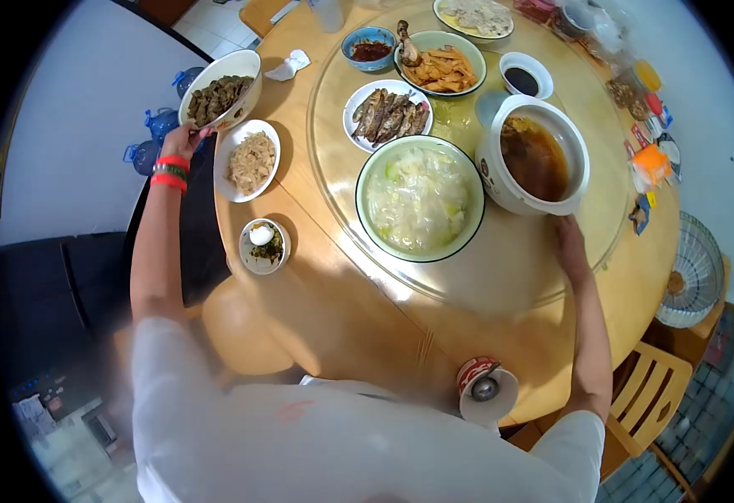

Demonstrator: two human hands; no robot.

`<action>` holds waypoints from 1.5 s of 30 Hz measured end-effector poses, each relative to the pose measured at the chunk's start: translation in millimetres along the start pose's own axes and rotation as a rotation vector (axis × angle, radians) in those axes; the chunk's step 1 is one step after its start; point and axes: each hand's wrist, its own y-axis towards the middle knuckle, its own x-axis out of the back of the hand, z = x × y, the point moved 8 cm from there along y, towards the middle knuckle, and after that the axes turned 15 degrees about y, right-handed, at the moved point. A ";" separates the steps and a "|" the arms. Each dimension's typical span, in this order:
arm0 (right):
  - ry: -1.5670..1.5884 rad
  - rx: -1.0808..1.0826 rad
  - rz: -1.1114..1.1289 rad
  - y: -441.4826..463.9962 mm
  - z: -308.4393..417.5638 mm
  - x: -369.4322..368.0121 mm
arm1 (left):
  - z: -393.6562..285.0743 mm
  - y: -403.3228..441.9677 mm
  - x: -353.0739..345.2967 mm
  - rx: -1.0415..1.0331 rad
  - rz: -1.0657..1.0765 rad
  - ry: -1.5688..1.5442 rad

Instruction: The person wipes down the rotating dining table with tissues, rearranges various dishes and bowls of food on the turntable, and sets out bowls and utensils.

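My left hand [181,141], with red and green bands at the wrist, is closed on the rim of a white bowl [254,88] of dark sliced meat at the table's left edge. Just below it sits an oval white bowl of pale shredded food [251,163]. My right hand [570,241] reaches up against the near underside of a white pot [501,176] of brown soup on the glass turntable [501,268]. Its fingers are hidden by the pot, so I cannot tell whether they grip it. Beside the pot stands a large bowl of pale green soup [419,199].
On the turntable are a plate of fried fish [390,116], a bowl of orange-brown strips [447,67] and sauce bowls. A small bowl with an egg [263,246] stands near the left edge, a red-and-white can [474,369] at the front. Packets and jars line the right side.
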 end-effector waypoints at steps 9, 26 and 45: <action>-0.041 -0.054 0.139 -59.6 50.7 -10.5 | 27.4 170.1 -49.0 0.061 0.286 0.103; 0.070 0.146 0.367 -50.3 110.9 -69.7 | -97.8 -127.1 -138.6 -0.802 -0.019 0.630; -0.051 -0.044 -0.320 -122.6 -71.0 47.1 | 111.4 -494.6 -232.7 -0.445 0.896 0.702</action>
